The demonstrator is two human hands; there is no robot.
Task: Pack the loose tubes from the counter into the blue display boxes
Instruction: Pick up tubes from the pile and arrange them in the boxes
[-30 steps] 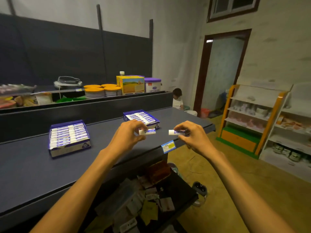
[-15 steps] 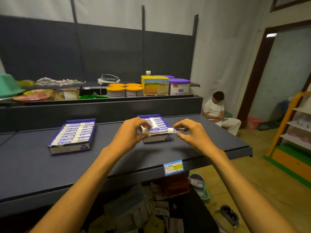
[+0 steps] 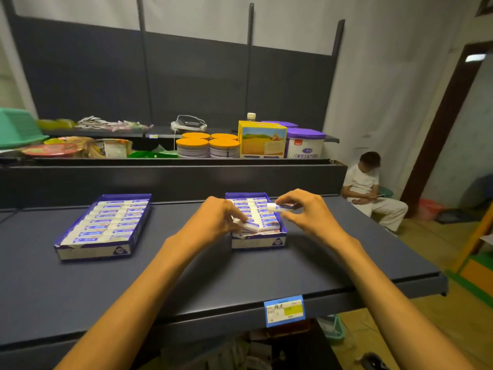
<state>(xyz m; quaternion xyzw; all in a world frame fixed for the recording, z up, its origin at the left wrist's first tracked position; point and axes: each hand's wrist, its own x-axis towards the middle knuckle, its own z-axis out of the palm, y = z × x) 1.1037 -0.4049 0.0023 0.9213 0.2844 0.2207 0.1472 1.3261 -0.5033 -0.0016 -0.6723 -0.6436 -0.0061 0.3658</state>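
Under your left hand (image 3: 213,220) a pinched tube (image 3: 246,225) meets the blue box (image 3: 257,240); your right hand (image 3: 306,209) pinches another tube (image 3: 280,207) above.

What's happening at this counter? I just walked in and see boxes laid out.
A person is packing small tubes into the right blue display box. The left hand presses one tube down at the box's near end; the right hand pinches another tube above it. The left blue display box sits apart, looking full.

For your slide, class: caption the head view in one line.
Left hand and right hand each lower a tube over the right blue display box.
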